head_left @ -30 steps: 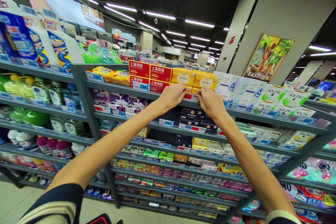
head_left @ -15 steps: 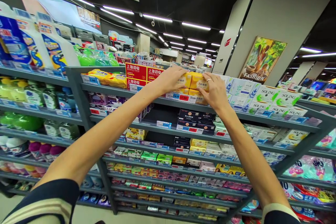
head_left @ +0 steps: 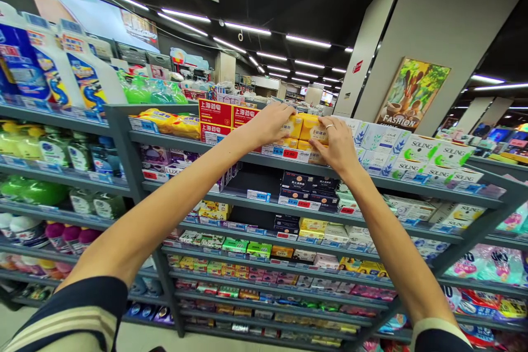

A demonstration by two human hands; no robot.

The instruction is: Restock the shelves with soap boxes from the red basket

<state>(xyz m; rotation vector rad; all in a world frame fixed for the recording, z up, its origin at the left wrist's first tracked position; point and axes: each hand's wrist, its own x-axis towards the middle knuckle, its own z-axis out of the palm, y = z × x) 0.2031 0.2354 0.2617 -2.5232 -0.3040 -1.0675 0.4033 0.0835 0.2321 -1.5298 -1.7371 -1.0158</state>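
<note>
Flanking the yellow soap boxes point(head_left: 311, 127) in the head view, the left hand point(head_left: 269, 122) meets their side nearest the red boxes point(head_left: 215, 113), the right hand point(head_left: 339, 142) their far side, thumb and fingers point(head_left: 328, 123) apart. The yellow soap boxes sit right of the red boxes; whether either grip clamps, I cannot tell.

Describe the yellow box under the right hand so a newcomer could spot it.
On the dark grey shelf unit, top tier, look between red cardboard boxes and white cardboard boxes with blue leaf prints. There sits a two-level block of yellow cardboard boxes. It's the upper right box: the ringed right hand touches it, while the left hand covers part of its upper left neighbour.
</note>
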